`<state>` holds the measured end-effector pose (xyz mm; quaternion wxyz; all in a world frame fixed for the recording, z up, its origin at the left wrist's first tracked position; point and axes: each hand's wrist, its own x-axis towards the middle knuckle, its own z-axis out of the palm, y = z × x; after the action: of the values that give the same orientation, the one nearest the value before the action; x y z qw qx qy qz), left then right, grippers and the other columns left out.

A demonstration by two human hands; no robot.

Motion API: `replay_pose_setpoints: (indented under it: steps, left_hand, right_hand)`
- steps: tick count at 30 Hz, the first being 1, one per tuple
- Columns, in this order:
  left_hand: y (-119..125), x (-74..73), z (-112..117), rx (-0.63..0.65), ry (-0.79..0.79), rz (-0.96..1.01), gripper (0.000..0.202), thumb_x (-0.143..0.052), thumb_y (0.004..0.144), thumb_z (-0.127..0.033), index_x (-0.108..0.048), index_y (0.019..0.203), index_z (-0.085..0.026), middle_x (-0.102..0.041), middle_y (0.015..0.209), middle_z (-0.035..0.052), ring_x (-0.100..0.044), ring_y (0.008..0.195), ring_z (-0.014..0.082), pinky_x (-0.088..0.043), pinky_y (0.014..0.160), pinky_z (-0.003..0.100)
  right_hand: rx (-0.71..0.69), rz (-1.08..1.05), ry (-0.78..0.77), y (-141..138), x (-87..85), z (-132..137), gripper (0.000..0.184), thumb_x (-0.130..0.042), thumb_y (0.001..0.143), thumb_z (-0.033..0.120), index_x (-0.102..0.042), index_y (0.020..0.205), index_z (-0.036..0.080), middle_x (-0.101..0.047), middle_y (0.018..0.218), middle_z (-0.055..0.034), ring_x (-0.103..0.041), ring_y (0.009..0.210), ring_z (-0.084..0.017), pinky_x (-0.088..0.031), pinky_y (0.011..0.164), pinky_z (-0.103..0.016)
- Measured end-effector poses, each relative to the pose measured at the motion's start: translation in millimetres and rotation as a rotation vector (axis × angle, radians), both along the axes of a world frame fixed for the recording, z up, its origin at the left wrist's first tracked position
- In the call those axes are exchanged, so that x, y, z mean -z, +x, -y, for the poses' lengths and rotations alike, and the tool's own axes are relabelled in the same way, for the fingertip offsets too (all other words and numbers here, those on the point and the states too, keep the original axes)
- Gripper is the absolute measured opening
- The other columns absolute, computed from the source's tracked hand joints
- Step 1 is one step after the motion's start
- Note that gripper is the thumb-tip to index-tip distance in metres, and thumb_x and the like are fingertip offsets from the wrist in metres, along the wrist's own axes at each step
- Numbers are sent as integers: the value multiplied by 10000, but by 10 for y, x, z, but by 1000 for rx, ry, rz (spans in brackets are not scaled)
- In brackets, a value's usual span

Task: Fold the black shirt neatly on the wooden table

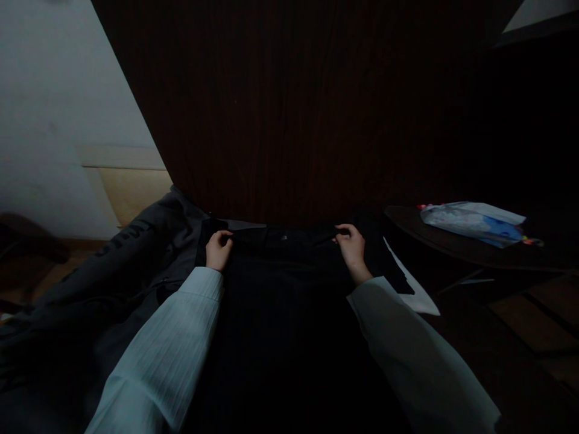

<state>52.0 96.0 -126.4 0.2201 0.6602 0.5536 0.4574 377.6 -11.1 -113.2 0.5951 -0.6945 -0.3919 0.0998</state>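
Observation:
A black garment (280,283) lies spread out in front of me in dim light, its far edge towards a dark wooden panel. My left hand (218,250) is closed on the garment's far left corner. My right hand (351,247) pinches the far right corner of the same edge. Both arms wear pale ribbed sleeves. Under and to the left of the black garment lies a grey garment (113,271) with dark lettering.
A tall dark wooden panel (294,120) rises just behind the clothes. At the right a round dark table (434,238) carries a crumpled plastic bag (474,223). A white sheet (418,295) shows beside the black garment. A pale wall (49,108) is at the left.

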Motion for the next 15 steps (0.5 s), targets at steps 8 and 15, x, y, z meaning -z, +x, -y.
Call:
replay_pose_setpoints:
  steps: [8, 15]
  left_hand:
    - [12, -36, 40, 110, 22, 3, 287, -476, 647, -169, -641, 883, -181, -653, 994, 42, -573, 979, 205, -421, 906, 334]
    - [15, -18, 15, 77, 27, -15, 271, -471, 647, -160, -645, 853, -182, -654, 981, 44, -579, 968, 204, -421, 913, 335]
  right_hand:
    - [-46, 183, -37, -109, -78, 54, 381, -454, 611, 199, -618, 955, 180, -566, 537, 26, -542, 519, -136, -427, 573, -250]
    - [-155, 197, -54, -156, -113, 88, 390, -447, 646, 215, -627, 987, 155, -546, 477, 32, -554, 498, -134, -444, 574, -250]
